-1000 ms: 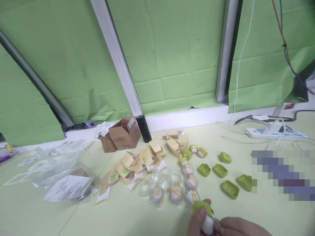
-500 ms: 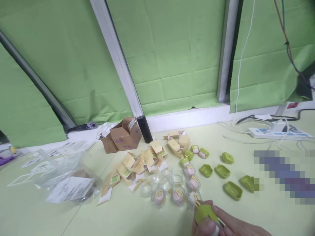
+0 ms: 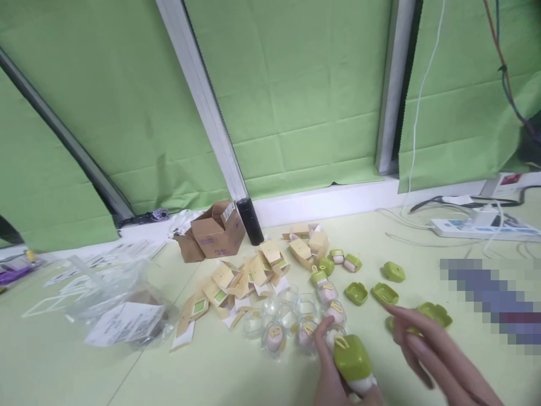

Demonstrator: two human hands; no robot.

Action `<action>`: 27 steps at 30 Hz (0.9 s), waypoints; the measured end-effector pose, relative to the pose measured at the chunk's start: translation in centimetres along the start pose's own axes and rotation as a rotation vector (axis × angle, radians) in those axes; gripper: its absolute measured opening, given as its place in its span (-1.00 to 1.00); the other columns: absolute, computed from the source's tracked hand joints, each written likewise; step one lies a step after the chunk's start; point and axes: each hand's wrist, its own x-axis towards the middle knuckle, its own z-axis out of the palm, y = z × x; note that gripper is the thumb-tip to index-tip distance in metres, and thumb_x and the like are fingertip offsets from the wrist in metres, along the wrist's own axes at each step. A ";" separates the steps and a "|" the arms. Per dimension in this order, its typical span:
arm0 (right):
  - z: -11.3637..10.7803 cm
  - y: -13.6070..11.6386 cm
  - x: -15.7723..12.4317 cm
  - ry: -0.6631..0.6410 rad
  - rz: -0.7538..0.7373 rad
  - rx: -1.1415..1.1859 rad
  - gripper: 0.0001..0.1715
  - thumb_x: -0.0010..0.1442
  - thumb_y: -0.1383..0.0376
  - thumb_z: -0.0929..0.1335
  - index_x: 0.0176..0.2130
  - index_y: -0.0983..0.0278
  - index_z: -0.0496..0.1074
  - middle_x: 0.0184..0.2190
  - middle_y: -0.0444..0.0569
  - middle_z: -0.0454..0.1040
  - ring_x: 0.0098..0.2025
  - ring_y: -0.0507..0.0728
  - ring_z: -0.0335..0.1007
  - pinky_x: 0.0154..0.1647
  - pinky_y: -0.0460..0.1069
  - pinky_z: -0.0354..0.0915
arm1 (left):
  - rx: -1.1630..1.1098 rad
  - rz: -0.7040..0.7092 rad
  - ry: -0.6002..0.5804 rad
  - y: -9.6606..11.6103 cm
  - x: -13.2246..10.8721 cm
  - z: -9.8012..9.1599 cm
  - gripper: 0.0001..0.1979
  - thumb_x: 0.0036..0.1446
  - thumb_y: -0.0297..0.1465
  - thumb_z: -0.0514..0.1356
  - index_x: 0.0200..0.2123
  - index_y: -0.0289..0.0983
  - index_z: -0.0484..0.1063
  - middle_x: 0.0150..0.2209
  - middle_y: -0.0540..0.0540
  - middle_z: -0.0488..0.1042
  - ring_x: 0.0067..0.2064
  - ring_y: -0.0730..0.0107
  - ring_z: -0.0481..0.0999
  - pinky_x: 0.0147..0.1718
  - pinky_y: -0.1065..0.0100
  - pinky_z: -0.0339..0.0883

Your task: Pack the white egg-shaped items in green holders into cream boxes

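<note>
Low in the view, my left hand is closed around a small rounded case with a green cover, a white lower part and a yellow loop. My right hand is off to the right of it, fingers stretched and apart, holding nothing. Its fingers partly hide one of several hollow green covers on the floor. Beyond my left hand are clear plastic shells, some with pale pink pieces and yellow loops inside. Farther back sit a few green-and-pink cases.
Opened small cartons lie piled in the middle. Behind them stand a brown cardboard box and a black cylinder. A clear plastic bag lies left. A power strip with cables is at the right.
My right hand has left the case and moved right, opening over the green covers. The case stays in my left hand, its green cover now fully in sight.
</note>
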 end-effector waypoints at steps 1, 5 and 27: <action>0.2 -0.6 1.0 -0.104 0.027 -0.045 -0.60 0.21 0.14 0.26 0.06 0.01 0.30 -0.30 -0.08 0.50 -0.28 0.14 0.47 -0.28 -0.02 0.41 | 0.135 0.037 0.022 0.6 0.2 -0.3 0.01 -0.27 -0.58 0.28 0.16 -0.18 -0.30 -0.49 0.14 0.34 -0.50 0.49 0.36 -0.44 0.43 0.22; 2.1 -2.1 5.1 -0.377 0.004 -0.086 -0.66 -0.03 0.15 0.44 -0.19 0.14 0.47 -0.40 -0.12 0.46 -0.39 0.12 0.37 -0.38 -0.05 0.31 | 0.513 0.194 -0.037 3.7 1.4 -1.7 -0.16 -0.12 -0.54 0.21 0.12 -0.23 -0.29 -0.25 -0.05 0.45 -0.30 0.36 0.46 -0.28 0.35 0.26; 5.7 1.4 8.6 -0.135 0.115 0.354 -0.63 0.16 0.02 0.28 -0.25 0.22 0.47 -0.36 -0.06 0.47 -0.28 0.16 0.41 -0.33 0.01 0.35 | 0.274 0.360 0.226 4.4 5.7 -3.2 -0.66 0.02 -0.18 0.13 -0.29 -0.34 0.47 -0.43 -0.10 0.48 -0.40 0.35 0.39 -0.38 0.37 0.26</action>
